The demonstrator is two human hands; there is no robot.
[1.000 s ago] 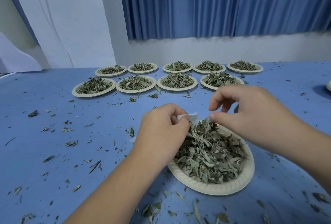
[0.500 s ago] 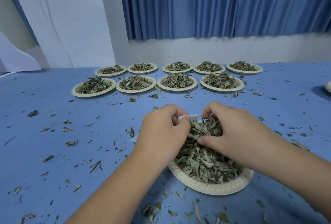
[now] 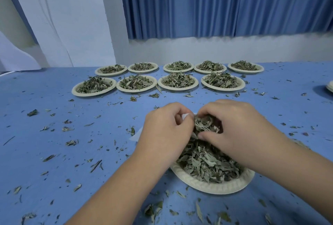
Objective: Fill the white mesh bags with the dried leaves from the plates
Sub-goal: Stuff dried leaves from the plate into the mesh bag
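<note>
The white mesh bag [image 3: 186, 116] is near the middle of the scene, above the far edge of the nearest plate, and only a small strip of it shows between the two hands. The left hand [image 3: 165, 131] holds it, fingers curled in with the fingertips pinching the bag's white edge. A pale white corner [image 3: 136, 136] sticks out on the left of this hand; whether it is part of the same bag cannot be told. The right hand [image 3: 239, 131] is just right of the bag, its fingers and thumb curled round a clump of dried leaves [image 3: 205, 125] that touches the bag's edge. How wide the bag's mouth stands cannot be seen.

Under both hands sits the nearest plate [image 3: 212, 187], a pale paper one with a heap of leaves [image 3: 207, 163] in it. It rests on a table [image 3: 54, 152] covered in blue, which is strewn with loose leaf bits [image 3: 153, 210] on every side.

Farther off, a row of four plates [image 3: 136, 91] stands side by side, each heaped with leaves, and right behind it is a row of five plates [image 3: 178, 71], also filled. At the far right edge, the rim of another plate [image 3: 330, 86] shows. Beyond the table are a white wall [image 3: 216, 48], a blue curtain [image 3: 216, 3] above it, and a white sheet [image 3: 63, 17] on the left.
</note>
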